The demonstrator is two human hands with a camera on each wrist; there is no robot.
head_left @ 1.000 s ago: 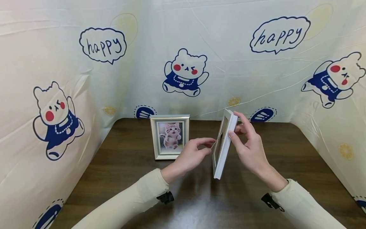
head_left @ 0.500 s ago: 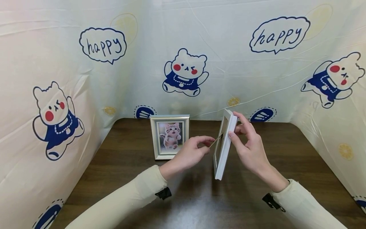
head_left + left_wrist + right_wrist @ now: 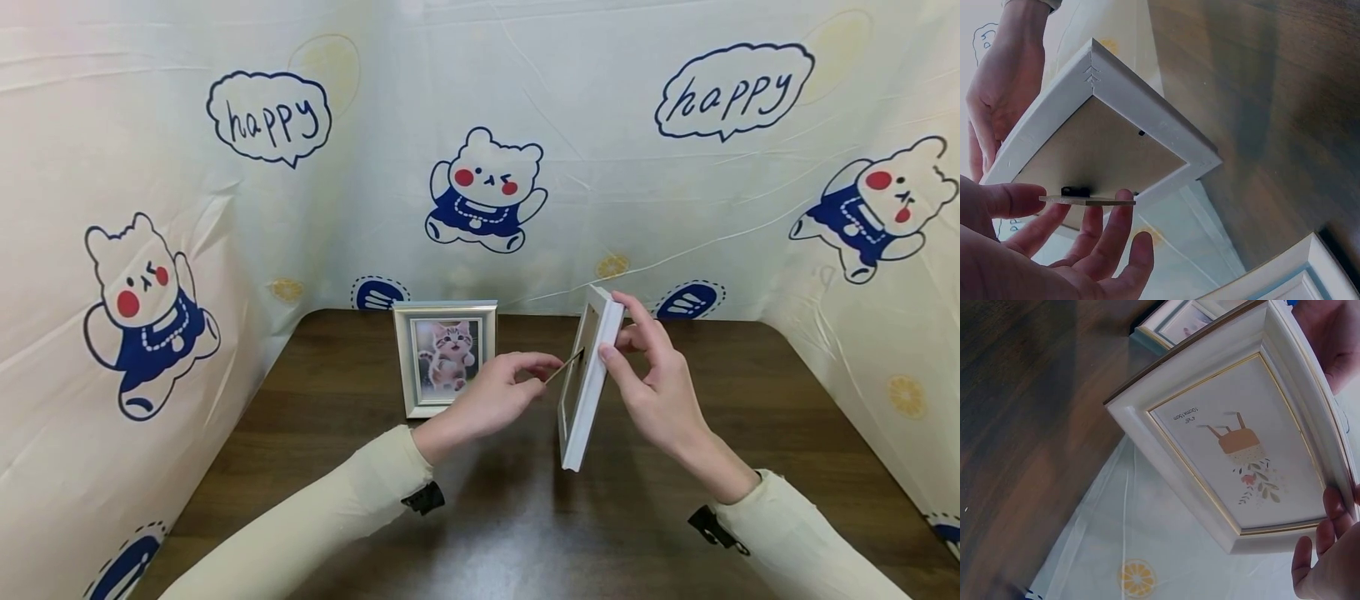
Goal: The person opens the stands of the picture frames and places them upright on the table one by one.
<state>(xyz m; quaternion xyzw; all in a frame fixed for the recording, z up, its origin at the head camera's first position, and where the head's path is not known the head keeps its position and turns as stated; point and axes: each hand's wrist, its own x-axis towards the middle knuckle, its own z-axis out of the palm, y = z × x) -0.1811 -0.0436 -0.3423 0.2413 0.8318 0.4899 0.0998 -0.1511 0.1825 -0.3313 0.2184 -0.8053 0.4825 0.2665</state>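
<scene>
A white picture frame (image 3: pixel 590 392) stands tilted above the table, its back turned left. My right hand (image 3: pixel 660 383) grips its upper right side between thumb and fingers. My left hand (image 3: pixel 487 404) pinches the thin stand leg (image 3: pixel 1107 201) that sticks out from the brown backing board (image 3: pixel 1100 144); a black hinge (image 3: pixel 1075 190) joins leg and board. In the right wrist view the front holds a print (image 3: pixel 1250 462) of a chair and flowers inside a gold inner edge. Behind my left hand a second picture frame (image 3: pixel 411 367) with a kitten picture stands upright.
The dark wooden table (image 3: pixel 337 375) bears the standing kitten frame left of centre. A pale cloth (image 3: pixel 630 183) printed with bears and "happy" bubbles hangs around the table's back and sides.
The stand leg has swung outward from the backing, and my left hand has drawn slightly left with it. My right hand and the white frame have hardly moved.
</scene>
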